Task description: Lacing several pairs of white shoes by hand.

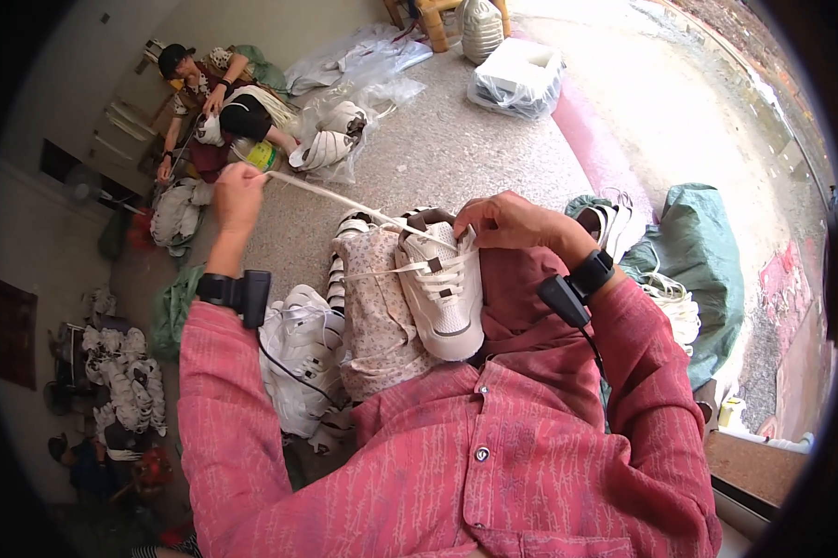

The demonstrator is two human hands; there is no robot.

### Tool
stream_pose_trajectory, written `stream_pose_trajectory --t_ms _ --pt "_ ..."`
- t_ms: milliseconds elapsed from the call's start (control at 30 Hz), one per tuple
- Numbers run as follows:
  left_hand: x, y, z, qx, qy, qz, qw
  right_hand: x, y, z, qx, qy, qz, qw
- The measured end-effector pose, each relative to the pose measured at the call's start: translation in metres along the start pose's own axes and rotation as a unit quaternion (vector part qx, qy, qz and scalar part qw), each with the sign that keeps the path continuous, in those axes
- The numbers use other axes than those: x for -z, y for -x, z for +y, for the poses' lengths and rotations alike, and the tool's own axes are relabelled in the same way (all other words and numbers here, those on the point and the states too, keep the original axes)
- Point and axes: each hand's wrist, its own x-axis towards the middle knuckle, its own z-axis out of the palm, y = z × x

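Observation:
A white sneaker (447,298) rests on my lap, toe toward me, its white lace partly threaded through the eyelets. Out to the left, my left hand (239,197) is closed in a pinch on the lace (335,198), which runs taut from there to the top of the shoe. The fingers of my right hand (512,223) are bent and closed at the sneaker's upper right edge by the top eyelets; their tips are partly hidden. Beneath the shoe's left side lies a floral cloth (377,307) over my leg. A loose lace end crosses this cloth.
White shoes (300,358) are piled at my left, more beside a green sack (702,270) at right. Laces (670,302) lie near it. A co-worker (224,102) sits far left near bagged shoes (330,139). A plastic-wrapped box (518,79) stands ahead on the floor.

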Motion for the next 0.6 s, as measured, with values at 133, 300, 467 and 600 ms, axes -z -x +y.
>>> stream_pose_trajectory --t_ms 133,300,467,600 --pt "-0.016 0.030 -0.005 -0.024 -0.011 -0.067 0.997 -0.001 0.004 0.002 0.006 -0.020 0.009 1.000" --pt "-0.055 0.096 0.082 -0.142 0.229 -0.138 0.953 -0.006 0.016 -0.006 0.004 -0.083 0.049 0.995" --pt "-0.065 0.123 0.149 -0.275 0.251 -0.141 0.917 -0.020 0.028 -0.023 -0.045 -0.140 0.153 0.977" --pt "-0.071 0.120 0.168 -0.318 0.243 -0.150 0.904 -0.027 0.028 -0.031 -0.006 -0.016 0.141 0.990"
